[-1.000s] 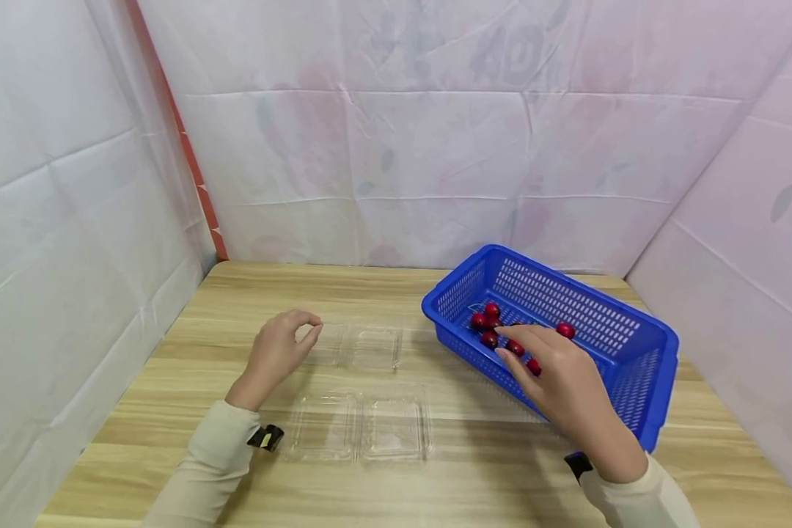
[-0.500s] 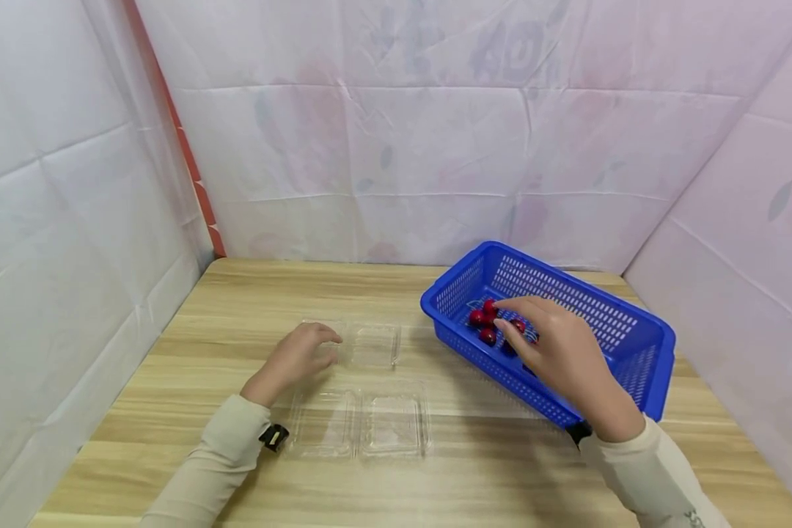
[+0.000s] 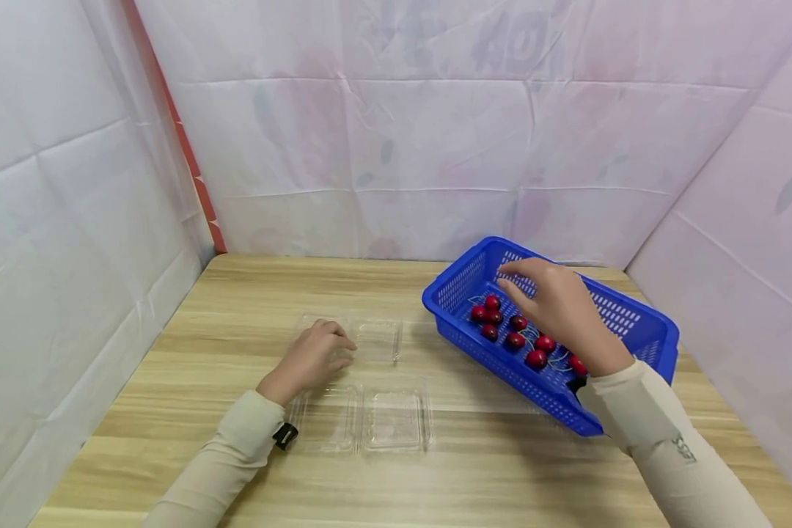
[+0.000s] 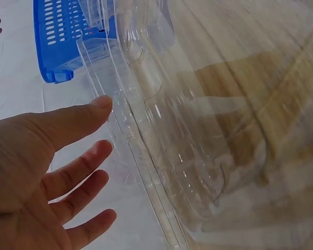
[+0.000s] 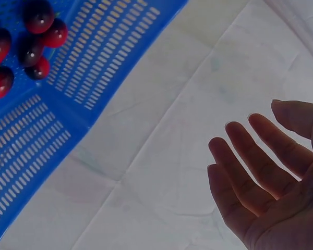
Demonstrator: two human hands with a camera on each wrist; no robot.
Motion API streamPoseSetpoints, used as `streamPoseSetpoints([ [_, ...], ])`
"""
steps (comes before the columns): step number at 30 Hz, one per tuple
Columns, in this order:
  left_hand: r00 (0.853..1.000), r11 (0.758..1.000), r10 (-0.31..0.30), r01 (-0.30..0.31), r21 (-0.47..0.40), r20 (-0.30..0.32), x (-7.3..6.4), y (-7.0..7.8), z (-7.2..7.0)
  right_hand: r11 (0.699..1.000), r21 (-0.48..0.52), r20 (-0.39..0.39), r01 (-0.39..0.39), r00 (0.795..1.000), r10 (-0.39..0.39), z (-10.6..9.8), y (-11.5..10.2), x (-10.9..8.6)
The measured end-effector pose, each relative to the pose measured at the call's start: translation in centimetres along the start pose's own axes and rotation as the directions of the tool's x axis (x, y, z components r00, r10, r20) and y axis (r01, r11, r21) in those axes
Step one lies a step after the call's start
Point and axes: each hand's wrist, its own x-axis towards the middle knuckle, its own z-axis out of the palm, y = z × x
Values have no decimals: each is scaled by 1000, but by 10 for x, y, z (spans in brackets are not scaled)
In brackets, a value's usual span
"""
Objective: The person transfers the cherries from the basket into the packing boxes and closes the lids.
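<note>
Red, glossy, round cherries (image 3: pixel 515 341) with near-black patches and thin green stems lie on the floor of a blue slotted plastic basket (image 3: pixel 482 353), set toward the right of the light wood-grain table (image 3: pixel 435 491). I see the right hand (image 3: pixel 557 297) above it with fingers spread, hiding part of the far wall; the cream sleeve (image 3: pixel 653 425) covers the near right corner, and one cherry is partly masked, so I can't count them surely. My right wrist view crops the fruit at its upper left. Two open clear plastic boxes, a near one (image 3: pixel 359 418) and a far one (image 3: pixel 378 341), nearly vanish against the wood. The left hand (image 3: pixel 317 352), fingers loose and apart, obscures the far one's left half; whether its thumb touches the edge, I can't tell.
</note>
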Motion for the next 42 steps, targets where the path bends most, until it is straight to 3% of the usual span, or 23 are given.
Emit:
streamPoseSetpoints([
  [6,999,1000,23,-24,16,24,3,2,2,996,5,126,-88,988,87,5,19,15],
  [12,997,996,80,-80,45,18,4,3,3,995,-9,249,-104,963,103,19,41,28],
  [18,991,991,134,-134,29,-6,4,4,5,996,-37,325,-77,942,85,35,58,39],
  [29,987,986,160,-158,50,-26,4,4,8,997,-69,436,-45,897,71,69,74,50],
  [36,987,988,154,-152,35,-48,4,4,12,995,-99,521,-32,850,79,83,83,49],
  [42,990,990,136,-135,26,-36,3,6,13,992,-125,553,4,831,66,90,89,45],
])
